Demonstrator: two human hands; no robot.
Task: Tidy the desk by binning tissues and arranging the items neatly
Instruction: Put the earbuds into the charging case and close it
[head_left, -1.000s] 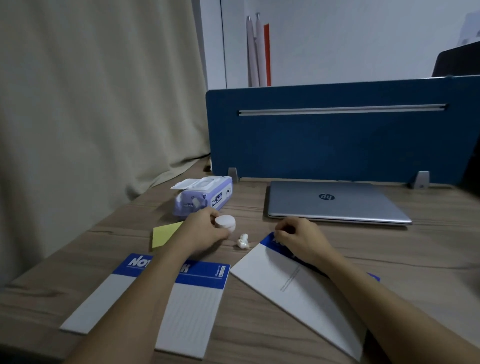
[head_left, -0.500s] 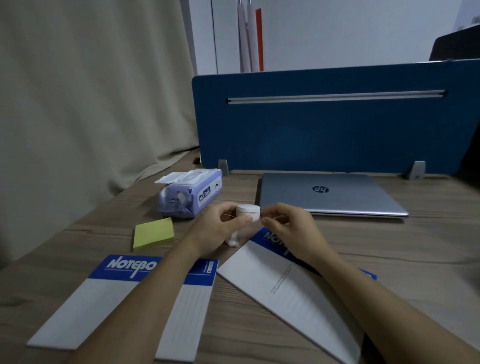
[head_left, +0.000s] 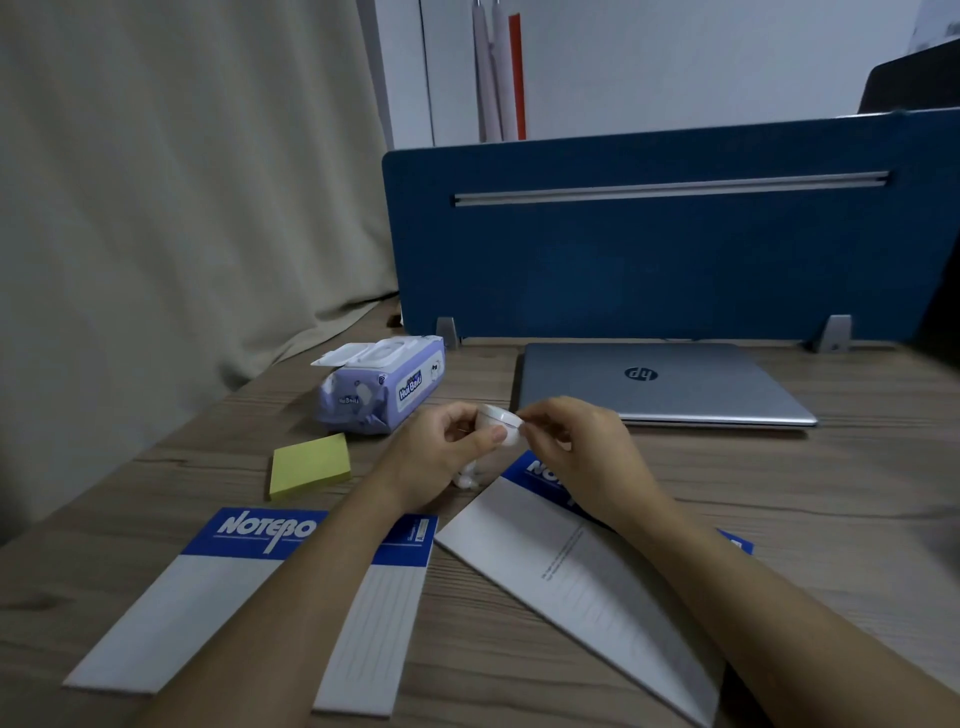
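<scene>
The left hand (head_left: 441, 457) grips a small white case (head_left: 500, 423) with thumb and curled fingers, holding it raised above the desk (head_left: 779, 493), while the right hand (head_left: 576, 447) pinches the case's rim from the opposite side; what is inside cannot be seen. Just below the left hand a small white object (head_left: 466, 480) lies on the desk, too hidden to identify. Beyond the left hand sits a wet-wipes pack (head_left: 387, 392) with its flip lid open.

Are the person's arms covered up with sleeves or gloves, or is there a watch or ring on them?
No sleeves show: both forearms are bare from the bottom edge of the picture up to the wrists. The left hand and the right hand wear no gloves. No watch, bracelet or ring can be seen on the parts in view. Anything above the forearms is out of the picture.
</scene>
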